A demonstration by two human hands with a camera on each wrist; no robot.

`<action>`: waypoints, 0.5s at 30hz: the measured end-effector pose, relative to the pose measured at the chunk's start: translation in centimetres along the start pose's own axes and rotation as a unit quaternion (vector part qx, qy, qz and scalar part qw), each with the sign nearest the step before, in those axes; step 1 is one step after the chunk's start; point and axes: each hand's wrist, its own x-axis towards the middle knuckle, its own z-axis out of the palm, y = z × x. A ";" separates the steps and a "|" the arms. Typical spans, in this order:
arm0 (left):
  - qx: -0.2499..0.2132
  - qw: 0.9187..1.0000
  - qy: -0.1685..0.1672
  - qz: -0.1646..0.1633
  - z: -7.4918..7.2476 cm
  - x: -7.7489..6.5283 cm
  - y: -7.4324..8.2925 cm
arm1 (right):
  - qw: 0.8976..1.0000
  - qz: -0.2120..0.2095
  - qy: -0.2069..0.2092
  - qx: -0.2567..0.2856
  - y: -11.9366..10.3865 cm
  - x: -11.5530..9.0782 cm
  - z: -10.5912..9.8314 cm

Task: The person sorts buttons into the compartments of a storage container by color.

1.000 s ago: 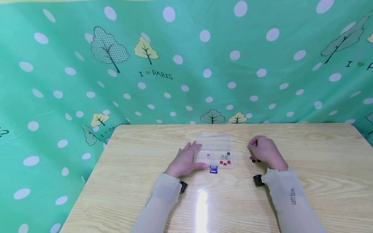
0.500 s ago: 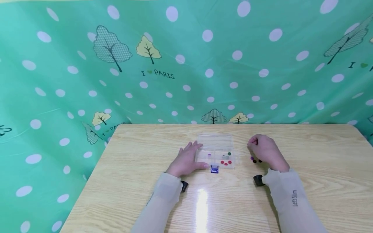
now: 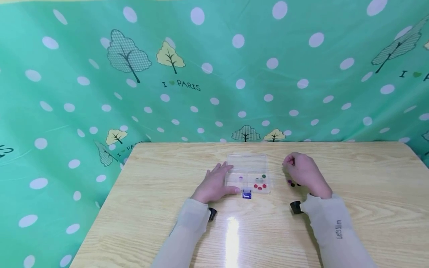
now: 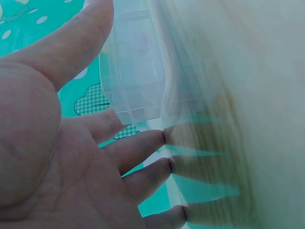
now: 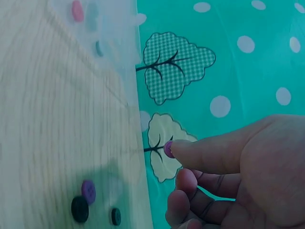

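Observation:
A clear plastic box (image 3: 237, 185) with compartments stands with its lid (image 3: 247, 163) raised on the table. In it lie several red buttons (image 3: 259, 187), green buttons (image 3: 263, 176) and a purple button (image 3: 240, 178). My left hand (image 3: 214, 184) rests at the box's left side, its thumb by the front edge; in the left wrist view its fingers (image 4: 138, 148) are spread with the tips on the table. My right hand (image 3: 304, 172), raised right of the box, pinches a purple button (image 5: 168, 149) between thumb and fingers. Below it lie dark buttons (image 5: 80, 209) and another purple button (image 5: 88, 192).
A blue latch (image 3: 247, 194) sits at the box's front edge. The wooden table (image 3: 161, 178) ends at a green polka-dot cloth (image 3: 214, 74) behind it. Black straps with a camera (image 3: 296, 207) are on both wrists.
My right hand, with the purple button, has shifted slightly left toward the box. My left hand and the box stay in place.

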 end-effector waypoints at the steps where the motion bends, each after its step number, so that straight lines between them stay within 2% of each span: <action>1: 0.000 1.000 0.000 -0.001 0.0 0.0 0.0 | 1.000 -0.005 0.002 0.001 -0.2 0.0 0.0; 15: -0.003 1.000 0.003 -0.002 0.0 0.1 0.0 | 0.999 -0.046 0.009 -0.009 -2.0 0.1 1.4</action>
